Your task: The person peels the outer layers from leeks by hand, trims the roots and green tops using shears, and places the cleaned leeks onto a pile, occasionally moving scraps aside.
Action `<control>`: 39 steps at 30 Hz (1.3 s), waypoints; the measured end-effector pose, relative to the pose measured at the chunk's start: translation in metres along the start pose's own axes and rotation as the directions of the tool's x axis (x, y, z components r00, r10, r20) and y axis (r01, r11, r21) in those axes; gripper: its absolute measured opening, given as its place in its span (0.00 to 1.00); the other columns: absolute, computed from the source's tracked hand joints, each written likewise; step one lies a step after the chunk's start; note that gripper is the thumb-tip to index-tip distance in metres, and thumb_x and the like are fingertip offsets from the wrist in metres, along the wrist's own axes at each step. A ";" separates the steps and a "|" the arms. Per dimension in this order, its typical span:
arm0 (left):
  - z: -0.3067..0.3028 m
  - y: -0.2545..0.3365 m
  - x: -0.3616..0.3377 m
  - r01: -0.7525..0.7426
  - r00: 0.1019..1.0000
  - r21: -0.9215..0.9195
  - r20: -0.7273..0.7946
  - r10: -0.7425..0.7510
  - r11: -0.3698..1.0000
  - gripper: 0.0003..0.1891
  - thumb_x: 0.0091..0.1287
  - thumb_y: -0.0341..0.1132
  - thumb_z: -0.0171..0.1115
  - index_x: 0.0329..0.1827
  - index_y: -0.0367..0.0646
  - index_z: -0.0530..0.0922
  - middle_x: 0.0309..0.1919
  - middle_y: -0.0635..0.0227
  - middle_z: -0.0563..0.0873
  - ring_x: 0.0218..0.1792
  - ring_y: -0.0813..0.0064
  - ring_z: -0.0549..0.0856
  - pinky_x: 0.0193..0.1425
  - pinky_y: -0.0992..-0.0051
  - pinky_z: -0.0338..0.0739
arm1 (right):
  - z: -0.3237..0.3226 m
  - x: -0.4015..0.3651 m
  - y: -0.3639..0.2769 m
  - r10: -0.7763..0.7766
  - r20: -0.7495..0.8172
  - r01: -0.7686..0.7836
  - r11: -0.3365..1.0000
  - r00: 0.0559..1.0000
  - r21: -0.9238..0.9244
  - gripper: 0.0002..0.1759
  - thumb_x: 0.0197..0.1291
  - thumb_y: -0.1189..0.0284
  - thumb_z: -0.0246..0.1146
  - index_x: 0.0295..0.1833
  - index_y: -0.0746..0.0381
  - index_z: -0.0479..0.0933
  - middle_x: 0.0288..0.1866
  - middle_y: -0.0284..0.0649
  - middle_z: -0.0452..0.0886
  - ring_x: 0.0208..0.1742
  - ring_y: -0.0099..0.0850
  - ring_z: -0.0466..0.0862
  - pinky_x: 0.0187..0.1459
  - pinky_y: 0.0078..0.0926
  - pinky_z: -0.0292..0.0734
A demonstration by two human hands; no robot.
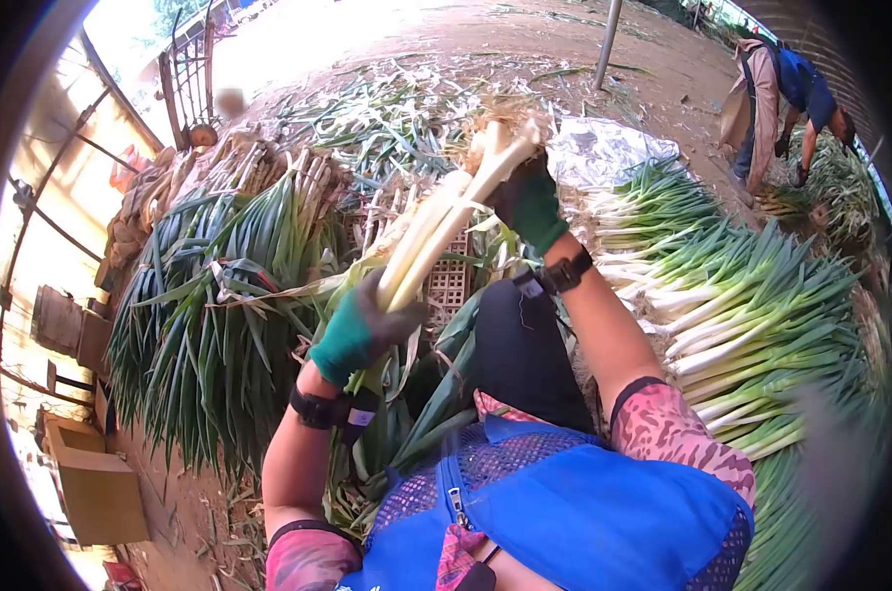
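A few thick green onions [444, 229], white stalks with shaggy roots at the top, are held slanting up in front of my body. My left hand [367, 325], in a green and dark glove, is wrapped round the stalks at their lower part. Near the root end my right hand [531, 202], gloved the same way, closes against the stalks; its fingertips are partly hidden behind them. Loose pale outer leaves hang from the bunch. The green tops run down beside my bent knee [525, 345].
A large heap of unpeeled green onions [220, 295] lies left. Clean white-stalked green onions [732, 325] lie in rows on the right. A plastic crate [448, 281] stands ahead, leaf scraps [377, 123] beyond. A cardboard box [94, 483] sits lower left. Another person [796, 94] bends over, far right.
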State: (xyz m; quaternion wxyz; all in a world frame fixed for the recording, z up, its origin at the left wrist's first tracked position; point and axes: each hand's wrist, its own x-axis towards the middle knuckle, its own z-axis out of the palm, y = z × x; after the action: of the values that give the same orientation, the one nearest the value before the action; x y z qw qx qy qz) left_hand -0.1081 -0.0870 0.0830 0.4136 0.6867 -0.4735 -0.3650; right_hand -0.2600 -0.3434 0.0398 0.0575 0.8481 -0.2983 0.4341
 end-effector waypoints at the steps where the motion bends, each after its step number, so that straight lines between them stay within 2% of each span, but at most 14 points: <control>1: 0.013 -0.009 0.000 -0.136 0.989 0.021 -0.055 0.137 0.990 0.25 0.55 0.41 0.71 0.54 0.39 0.76 0.30 0.60 0.86 0.29 0.69 0.85 0.37 0.67 0.80 | 0.025 0.003 0.025 0.113 0.081 -0.127 0.973 0.990 0.192 0.24 0.53 0.55 0.68 0.47 0.63 0.79 0.40 0.56 0.82 0.47 0.55 0.81 0.58 0.46 0.73; 4: 0.027 -0.007 -0.011 -0.045 0.968 0.421 -0.205 0.144 0.906 0.27 0.57 0.44 0.69 0.57 0.41 0.74 0.33 0.46 0.85 0.34 0.47 0.86 0.39 0.54 0.80 | 0.063 0.009 0.116 0.328 0.003 -0.302 0.866 0.945 0.400 0.15 0.59 0.60 0.63 0.39 0.62 0.79 0.32 0.48 0.81 0.37 0.46 0.82 0.42 0.43 0.76; 6: 0.029 -0.015 -0.016 0.010 0.956 0.527 -0.255 0.147 0.850 0.25 0.58 0.41 0.68 0.57 0.45 0.74 0.37 0.47 0.85 0.37 0.47 0.86 0.40 0.55 0.79 | 0.055 0.021 0.177 0.633 -0.015 -0.454 0.571 0.774 0.684 0.13 0.63 0.61 0.61 0.39 0.61 0.80 0.29 0.41 0.80 0.31 0.38 0.79 0.33 0.38 0.74; 9: 0.032 -0.037 -0.012 0.013 0.916 0.640 -0.316 0.248 0.769 0.26 0.58 0.40 0.68 0.59 0.46 0.73 0.39 0.47 0.85 0.39 0.45 0.85 0.41 0.53 0.78 | -0.019 0.054 0.183 0.739 0.184 -0.651 0.412 0.648 0.638 0.13 0.66 0.61 0.61 0.39 0.60 0.83 0.25 0.33 0.79 0.24 0.26 0.75 0.25 0.29 0.67; 10: 0.037 -0.046 -0.011 0.003 0.902 0.670 -0.322 0.287 0.742 0.27 0.58 0.41 0.68 0.60 0.46 0.73 0.39 0.47 0.85 0.39 0.43 0.84 0.41 0.51 0.78 | -0.042 0.060 0.163 0.690 0.278 -0.681 0.416 0.668 0.603 0.13 0.67 0.61 0.61 0.39 0.59 0.84 0.24 0.30 0.78 0.21 0.22 0.73 0.23 0.26 0.65; 11: 0.041 -0.052 -0.007 -0.003 0.909 0.698 -0.296 0.292 0.717 0.29 0.56 0.40 0.69 0.61 0.46 0.72 0.42 0.47 0.83 0.40 0.44 0.84 0.42 0.52 0.78 | -0.069 0.055 0.120 0.370 0.264 -0.454 0.674 0.890 0.583 0.17 0.67 0.60 0.61 0.44 0.63 0.83 0.23 0.30 0.79 0.19 0.21 0.73 0.20 0.23 0.66; 12: 0.046 -0.055 -0.006 0.006 0.914 0.717 -0.286 0.286 0.697 0.29 0.56 0.40 0.69 0.62 0.45 0.71 0.44 0.47 0.83 0.43 0.44 0.83 0.44 0.52 0.78 | -0.081 0.051 0.087 0.250 0.445 -0.496 0.615 0.860 0.614 0.14 0.69 0.63 0.59 0.52 0.58 0.83 0.32 0.35 0.84 0.25 0.24 0.78 0.26 0.23 0.73; 15: 0.065 -0.049 -0.002 -0.044 0.945 0.770 -0.175 0.277 0.637 0.33 0.54 0.40 0.71 0.63 0.43 0.70 0.51 0.45 0.80 0.53 0.42 0.78 0.56 0.51 0.72 | -0.070 0.034 0.020 -0.506 0.456 0.230 0.814 0.732 0.533 0.19 0.63 0.71 0.63 0.60 0.60 0.75 0.47 0.44 0.85 0.47 0.33 0.85 0.49 0.26 0.80; 17: 0.078 -0.042 -0.005 -0.056 0.972 0.737 -0.113 0.205 0.674 0.34 0.54 0.40 0.70 0.64 0.40 0.70 0.52 0.43 0.80 0.56 0.39 0.76 0.60 0.47 0.69 | -0.087 0.016 -0.029 -0.263 0.775 -0.132 0.905 0.574 0.404 0.18 0.56 0.63 0.67 0.53 0.54 0.78 0.39 0.44 0.86 0.40 0.43 0.87 0.42 0.40 0.81; 19: 0.080 -0.053 -0.003 -0.076 0.984 0.716 -0.059 0.169 0.694 0.34 0.54 0.42 0.71 0.64 0.40 0.70 0.47 0.45 0.82 0.52 0.41 0.79 0.53 0.50 0.74 | -0.056 -0.006 -0.040 -0.325 0.793 0.191 0.946 0.516 0.264 0.18 0.55 0.55 0.66 0.47 0.52 0.81 0.38 0.46 0.85 0.42 0.48 0.85 0.42 0.44 0.79; 20: 0.079 -0.062 -0.003 -0.189 0.939 0.739 -0.056 0.339 0.647 0.34 0.54 0.42 0.70 0.63 0.40 0.71 0.43 0.46 0.83 0.47 0.42 0.82 0.48 0.51 0.76 | -0.049 -0.014 -0.040 -0.308 0.737 0.110 0.946 0.602 0.306 0.17 0.55 0.56 0.66 0.47 0.53 0.82 0.40 0.44 0.85 0.43 0.47 0.85 0.43 0.44 0.79; 31: 0.068 -0.073 0.004 -0.019 0.984 0.622 -0.125 0.124 0.783 0.27 0.55 0.44 0.69 0.56 0.43 0.74 0.34 0.46 0.86 0.38 0.43 0.85 0.40 0.53 0.79 | -0.035 -0.010 0.001 0.013 0.615 -0.359 0.821 0.788 0.443 0.18 0.55 0.60 0.63 0.50 0.54 0.81 0.42 0.46 0.86 0.45 0.45 0.85 0.48 0.40 0.78; 36: 0.023 -0.089 0.008 0.016 0.972 0.424 -0.219 0.085 0.906 0.26 0.54 0.39 0.70 0.54 0.39 0.75 0.34 0.50 0.85 0.33 0.53 0.86 0.40 0.58 0.78 | -0.097 0.021 0.089 -0.048 0.774 0.155 0.986 0.631 -0.064 0.19 0.55 0.60 0.63 0.51 0.56 0.81 0.40 0.45 0.86 0.43 0.45 0.85 0.46 0.41 0.79; 39: -0.048 -0.134 0.021 0.057 0.923 0.179 -0.386 0.017 0.982 0.26 0.53 0.31 0.69 0.56 0.35 0.73 0.37 0.56 0.85 0.33 0.66 0.85 0.38 0.66 0.79 | -0.155 0.052 0.227 0.353 0.481 -0.078 0.861 0.803 -0.502 0.16 0.54 0.59 0.64 0.44 0.57 0.85 0.40 0.50 0.86 0.41 0.48 0.86 0.45 0.43 0.80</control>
State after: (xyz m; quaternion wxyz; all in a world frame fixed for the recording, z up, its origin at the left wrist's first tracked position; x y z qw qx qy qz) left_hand -0.0123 -0.0679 -0.0229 0.4286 0.7855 -0.4079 -0.1812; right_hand -0.4717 -0.4971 0.1393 0.1151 0.8580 -0.4927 0.0885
